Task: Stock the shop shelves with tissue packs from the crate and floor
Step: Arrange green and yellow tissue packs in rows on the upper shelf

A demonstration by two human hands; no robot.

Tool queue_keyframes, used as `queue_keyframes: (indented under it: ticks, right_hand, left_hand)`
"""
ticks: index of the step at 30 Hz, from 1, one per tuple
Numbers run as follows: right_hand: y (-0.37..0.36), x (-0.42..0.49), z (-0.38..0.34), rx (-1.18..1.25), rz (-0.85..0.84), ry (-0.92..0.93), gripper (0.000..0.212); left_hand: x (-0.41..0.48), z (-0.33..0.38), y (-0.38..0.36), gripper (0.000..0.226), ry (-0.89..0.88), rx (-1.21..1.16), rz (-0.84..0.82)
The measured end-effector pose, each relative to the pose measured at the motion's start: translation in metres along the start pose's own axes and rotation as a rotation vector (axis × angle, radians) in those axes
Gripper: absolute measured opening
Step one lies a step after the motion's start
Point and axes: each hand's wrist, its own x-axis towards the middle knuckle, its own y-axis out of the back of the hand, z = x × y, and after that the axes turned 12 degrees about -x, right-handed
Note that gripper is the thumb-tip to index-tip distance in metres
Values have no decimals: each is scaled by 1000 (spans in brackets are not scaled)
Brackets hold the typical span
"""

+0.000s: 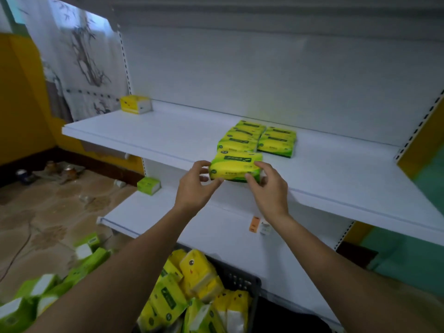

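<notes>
Left hand (193,188) and right hand (270,191) apparently grip tissue pack (234,165) between them.

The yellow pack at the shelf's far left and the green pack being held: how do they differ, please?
The yellow pack is yellow with a white end; the green pack is green and yellow. The yellow pack sits alone at the back; the green pack is near the front, gripped by the left hand and right hand. Both are on the upper shelf.

Centre pack (235,167): green-yellow, dk green label. White shelf (168,138). 10 o'clock box (135,104): yellow/white. 6 o'clock crate (240,280): black. 11 o'clock cloth (79,56): white w/ ink bamboo.
</notes>
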Motion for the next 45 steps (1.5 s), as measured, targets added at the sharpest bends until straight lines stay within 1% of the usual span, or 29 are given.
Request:
queue_keyframes:
  ticks: [4,7,10,13,15,20,26,29,33,36,39,43,45]
  right_hand:
    - [23,18,37,-88,87,-100,39]
    - [32,30,59,-162,77,-163,39]
    - [34,43,72,-196,89,-199,39]
    - [36,58,80,-266,62,-225,40]
    - [36,67,85,-326,44,-269,44]
    - [27,87,89,-454,47,-359,46]
    - [12,96,83,-343,29,-362,41]
    - [5,95,84,-308,42,-330,35]
    - [0,88,90,-328,94,-271,19]
    - [-3,86,89,-345,83,-269,20]
    - [-3,86,87,-333,82,-268,27]
    - [-2,85,89,-356,90,-211,43]
    - [-3,85,90,-375,85,-209,44]
  left_hand:
    - [16,-5,-32,49,-119,230,-149]
    - [29,-13,-51,46,-188,347,-208]
    - [42,-23,-67,48,-224,418,-243]
    - [50,-34,-78,46,-266,592,-304]
    - [54,-41,-81,44,-267,656,-313]
    - [55,-50,-82,41,-323,671,-247]
    - [53,-57,-84,43,-338,691,-206]
    - [53,-58,-87,46,-324,706,-199]
    - [52,-62,-88,48,-345,705,-196]
    - [50,-63,-90,51,-340,692,-153]
    - [49,-63,-90,52,-321,690,-176]
    - [49,-62,-88,54,-325,679,-197]
    - [49,-62,-88,56,-318,663,-205]
